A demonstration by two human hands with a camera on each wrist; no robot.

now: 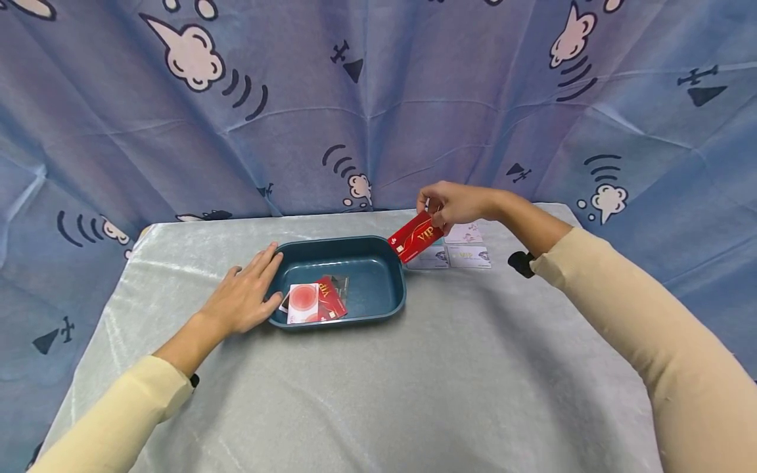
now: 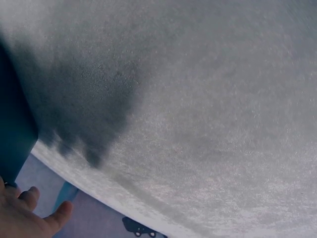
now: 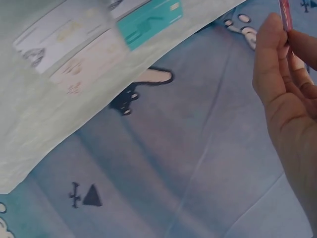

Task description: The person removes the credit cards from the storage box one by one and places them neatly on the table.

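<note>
While straight-fingered left hand (image 1: 245, 295) touches tray (image 1: 372, 282) | right hand (image 1: 454, 202) pinches card (image 1: 414, 238)

Head view: from above, widest, facing forward and down at table (image 1: 378, 394), tray (image 1: 376, 279), curtain (image 1: 414, 131). Left wrist view: close over table, tray at left edge, shared with head. Right wrist view: close, facing curtain past table; cards (image 3: 64, 32) upper left, also in head view.
</note>
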